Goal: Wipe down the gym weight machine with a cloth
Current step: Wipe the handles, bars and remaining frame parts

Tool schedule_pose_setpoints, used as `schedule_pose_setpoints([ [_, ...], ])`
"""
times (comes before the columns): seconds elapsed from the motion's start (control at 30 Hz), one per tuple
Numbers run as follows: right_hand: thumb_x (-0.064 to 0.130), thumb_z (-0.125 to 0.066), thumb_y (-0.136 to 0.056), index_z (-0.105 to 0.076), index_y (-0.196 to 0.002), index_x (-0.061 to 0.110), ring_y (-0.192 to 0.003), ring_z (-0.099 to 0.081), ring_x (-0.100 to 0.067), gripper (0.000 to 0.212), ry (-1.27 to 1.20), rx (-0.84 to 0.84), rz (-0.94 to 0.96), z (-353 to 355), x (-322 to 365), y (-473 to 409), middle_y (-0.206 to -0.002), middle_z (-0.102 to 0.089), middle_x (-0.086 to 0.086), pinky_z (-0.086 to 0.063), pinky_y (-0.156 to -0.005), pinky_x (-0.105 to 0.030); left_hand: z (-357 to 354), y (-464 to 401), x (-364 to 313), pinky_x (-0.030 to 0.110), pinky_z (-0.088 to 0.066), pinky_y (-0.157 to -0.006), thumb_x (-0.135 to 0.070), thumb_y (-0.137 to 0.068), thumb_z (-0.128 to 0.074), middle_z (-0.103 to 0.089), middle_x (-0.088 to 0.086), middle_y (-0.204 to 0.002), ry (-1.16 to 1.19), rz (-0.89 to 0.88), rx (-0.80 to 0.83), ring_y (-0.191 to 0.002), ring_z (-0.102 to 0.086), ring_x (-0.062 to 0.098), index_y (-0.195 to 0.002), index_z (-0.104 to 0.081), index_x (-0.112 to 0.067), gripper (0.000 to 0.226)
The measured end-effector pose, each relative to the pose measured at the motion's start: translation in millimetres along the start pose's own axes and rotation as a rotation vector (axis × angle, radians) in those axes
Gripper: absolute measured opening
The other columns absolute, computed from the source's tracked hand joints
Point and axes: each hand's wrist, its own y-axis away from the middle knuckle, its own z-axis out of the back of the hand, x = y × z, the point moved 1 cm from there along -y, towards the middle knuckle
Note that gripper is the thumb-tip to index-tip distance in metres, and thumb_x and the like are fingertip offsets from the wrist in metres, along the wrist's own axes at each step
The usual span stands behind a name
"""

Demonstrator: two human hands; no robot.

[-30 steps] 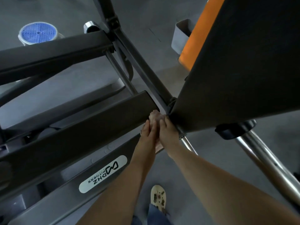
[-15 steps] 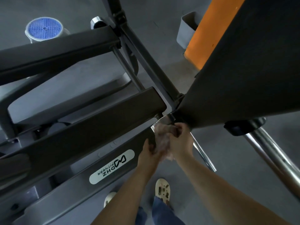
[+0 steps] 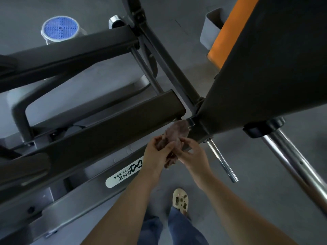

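Note:
A crumpled pinkish-brown cloth (image 3: 177,134) is bunched between both hands just below the joint where the machine's black pad (image 3: 265,76) meets its frame. My left hand (image 3: 157,152) grips the cloth's lower left part. My right hand (image 3: 192,153) pinches it from the right. The cloth's top end touches the small metal bracket (image 3: 191,122) at the joint. The dark grey weight machine frame (image 3: 99,128) runs diagonally to the left, with a white DHZ Fitness label (image 3: 124,172) on its lower beam.
A chrome bar (image 3: 222,160) sticks out down-right from the joint, and a thicker chrome post (image 3: 297,165) runs at far right. An orange panel (image 3: 228,30) and grey bin (image 3: 212,25) sit at top right, a blue-lidded container (image 3: 60,29) at top left. My shoe (image 3: 180,200) stands on the grey floor.
Both hands have drawn back down from the joint, pulling the cloth away from the tight corner and bunching it between them. The view has shifted slightly.

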Motion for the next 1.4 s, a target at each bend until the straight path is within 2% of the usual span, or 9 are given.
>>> schedule_pose_setpoints([
  [0.23, 0.016, -0.057, -0.093, -0.068, -0.097, 0.012, -0.071, -0.063, -0.003, 0.012, 0.162, -0.079, -0.014, 4, -1, -1, -0.081, -0.068, 0.004, -0.047, -0.058, -0.009, 5, 6, 0, 0.009, -0.047, -0.055, -0.012, -0.085, -0.066, -0.062, -0.006, -0.081, -0.277, -0.116, -0.022, -0.066, -0.062, -0.001, -0.085, -0.058, -0.024, 0.014],
  [0.37, 0.021, -0.056, -0.094, -0.07, -0.098, 0.015, -0.071, -0.06, -0.006, 0.016, 0.294, -0.33, 0.037, 18, 3, -6, -0.078, -0.066, 0.008, -0.038, -0.055, -0.008, 8, 3, 0, 0.027, -0.05, -0.079, -0.017, -0.093, -0.056, -0.062, -0.006, -0.088, -0.391, -0.226, -0.129, -0.086, -0.061, 0.013, -0.085, -0.056, -0.03, 0.016],
  [0.6, 0.014, -0.044, -0.099, -0.057, -0.127, 0.009, -0.099, -0.058, -0.027, 0.031, 0.467, -0.513, 0.123, 31, 32, -28, -0.117, -0.064, -0.012, -0.027, -0.063, -0.013, 9, -15, -11, 0.017, -0.038, -0.062, -0.016, -0.095, -0.052, -0.058, -0.002, -0.093, -0.498, -0.269, -0.312, -0.092, -0.058, 0.018, -0.108, -0.055, -0.013, 0.013],
  [0.7, 0.008, -0.044, -0.098, -0.034, -0.145, 0.012, -0.129, -0.042, -0.021, 0.048, 0.495, -0.344, 0.205, 19, 30, -31, -0.144, -0.043, -0.006, -0.026, -0.082, 0.001, 5, -22, -11, 0.031, -0.046, -0.082, -0.016, -0.095, -0.05, -0.056, 0.01, -0.123, -0.646, -0.136, -0.276, -0.11, -0.055, 0.026, -0.133, -0.044, -0.012, 0.039],
  [0.8, 0.001, -0.044, -0.095, -0.033, -0.145, 0.007, -0.138, -0.026, -0.018, 0.052, 0.51, -0.29, 0.322, 7, 26, -26, -0.152, -0.03, -0.008, -0.01, -0.095, 0.006, 3, -18, -10, 0.036, -0.033, -0.108, -0.011, -0.092, -0.051, -0.035, 0.011, -0.146, -0.931, -0.239, -0.223, -0.132, -0.036, 0.026, -0.146, -0.028, -0.012, 0.058],
  [0.9, 0.003, -0.045, -0.096, -0.032, -0.144, 0.002, -0.143, -0.018, -0.027, 0.05, 0.669, -0.177, 0.292, 0, 18, -45, -0.153, -0.024, -0.016, -0.012, -0.113, -0.024, 2, -18, -16, 0.032, -0.021, -0.113, -0.011, -0.093, -0.048, -0.021, 0.004, -0.153, -1.287, -0.483, -0.188, -0.14, -0.018, 0.022, -0.148, -0.024, -0.02, 0.06],
  [1.0, 0.02, -0.055, -0.095, -0.019, -0.147, 0.004, -0.142, -0.02, -0.029, 0.066, 0.712, -0.151, 0.115, -9, 7, -70, -0.155, -0.018, -0.015, -0.019, -0.116, -0.037, 13, -28, -17, 0.04, -0.005, -0.118, -0.017, -0.093, -0.051, 0.006, 0.007, -0.159, -1.659, -0.492, -0.158, -0.146, 0.005, 0.028, -0.151, -0.005, -0.026, 0.074],
  [1.17, 0.042, -0.063, -0.087, -0.019, -0.144, 0.002, -0.138, -0.031, -0.029, 0.083, 0.963, -0.293, 0.073, -20, -1, -90, -0.15, -0.024, -0.018, -0.03, -0.114, -0.038, 29, -36, -18, 0.044, 0.005, -0.116, -0.022, -0.093, -0.051, 0.022, 0.012, -0.156, -1.934, -0.421, -0.098, -0.144, 0.016, 0.032, -0.149, 0.014, -0.023, 0.086],
  [1.4, 0.041, -0.073, -0.078, -0.048, -0.114, 0.01, -0.106, -0.057, -0.023, 0.053, 0.914, -0.353, 0.057, -22, 9, -107, -0.117, -0.055, -0.008, -0.049, -0.092, -0.036, 30, -36, -16, 0.044, 0.007, -0.116, -0.017, -0.091, -0.054, 0.029, 0.013, -0.153, -1.978, -0.395, -0.068, -0.142, 0.021, 0.033, -0.147, 0.021, -0.02, 0.094],
])
